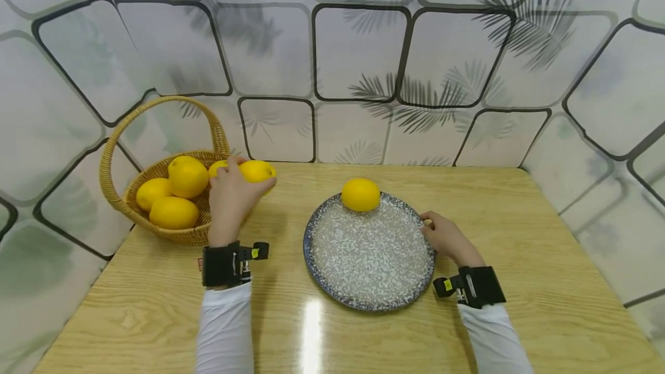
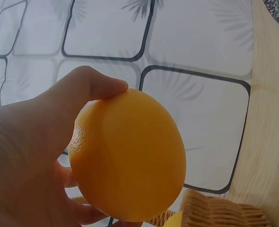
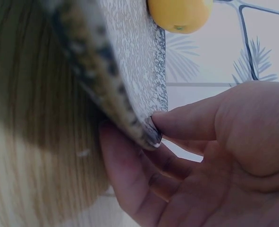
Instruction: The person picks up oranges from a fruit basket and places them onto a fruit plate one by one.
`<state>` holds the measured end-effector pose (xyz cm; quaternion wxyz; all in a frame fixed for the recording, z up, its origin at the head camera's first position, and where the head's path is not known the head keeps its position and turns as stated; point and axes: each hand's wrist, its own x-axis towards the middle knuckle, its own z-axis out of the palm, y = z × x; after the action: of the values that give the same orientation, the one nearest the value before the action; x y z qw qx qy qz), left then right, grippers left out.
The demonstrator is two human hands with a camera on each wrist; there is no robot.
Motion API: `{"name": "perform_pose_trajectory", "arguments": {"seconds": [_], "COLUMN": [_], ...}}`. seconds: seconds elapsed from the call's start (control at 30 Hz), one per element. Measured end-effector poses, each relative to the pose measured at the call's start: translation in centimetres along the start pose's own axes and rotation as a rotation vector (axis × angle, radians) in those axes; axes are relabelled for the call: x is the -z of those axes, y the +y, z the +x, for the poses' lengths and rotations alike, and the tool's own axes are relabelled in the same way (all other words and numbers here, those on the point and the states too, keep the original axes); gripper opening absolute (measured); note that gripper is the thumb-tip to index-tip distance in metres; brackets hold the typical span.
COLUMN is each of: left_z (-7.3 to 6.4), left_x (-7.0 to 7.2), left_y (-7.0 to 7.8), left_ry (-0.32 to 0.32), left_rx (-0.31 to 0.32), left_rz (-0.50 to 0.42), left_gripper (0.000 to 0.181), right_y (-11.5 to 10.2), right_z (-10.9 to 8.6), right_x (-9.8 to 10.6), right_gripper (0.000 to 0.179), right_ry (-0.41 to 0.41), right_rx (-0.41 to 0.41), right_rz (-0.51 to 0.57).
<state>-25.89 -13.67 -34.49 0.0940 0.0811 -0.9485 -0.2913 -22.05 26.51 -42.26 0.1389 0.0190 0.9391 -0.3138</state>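
Left hand (image 1: pixel 230 198) is gripping a smooth yellow oval lemon (image 1: pixel 258 171) near the tan wicker basket (image 1: pixel 183 237); right hand (image 1: pixel 445 236) is pinching the edge of a round speckled grey plate (image 1: pixel 371 258) on the wooden worktop (image 1: pixel 130 316).

Left fingers (image 2: pixel 88 215) curled — right fingers (image 3: pixel 122 163) bent
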Motion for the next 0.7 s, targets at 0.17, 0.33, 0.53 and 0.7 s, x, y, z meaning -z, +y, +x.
{"name": "perform_pose_trajectory", "arguments": {"seconds": [0.17,0.33,0.53,0.7], "left_z": [-0.1,-0.3,-0.5,-0.8], "left_x": [-1.2,-3.0,-5.1,-6.8], "left_y": [1.0,2.2,3.6,4.5], "left_ry": [-0.042,-0.089,-0.144,-0.163], "left_rx": [-0.051,-0.094,-0.133,-0.189], "left_rz": [0.004,0.027,0.048,0.083], "left_gripper": [0.089,0.085,0.083,0.082], "right_y": [-0.1,0.0,0.1,0.2], "right_z": [0.0,0.0,0.0,0.1], "right_x": [0.0,-0.1,-0.1,-0.2], "right_gripper": [0.044,0.043,0.043,0.043], "right_ry": [-0.003,0.009,-0.001,-0.002], "right_rx": [0.003,0.0,0.0,0.004], "right_rz": [0.0,-0.005,-0.003,0.009]}}
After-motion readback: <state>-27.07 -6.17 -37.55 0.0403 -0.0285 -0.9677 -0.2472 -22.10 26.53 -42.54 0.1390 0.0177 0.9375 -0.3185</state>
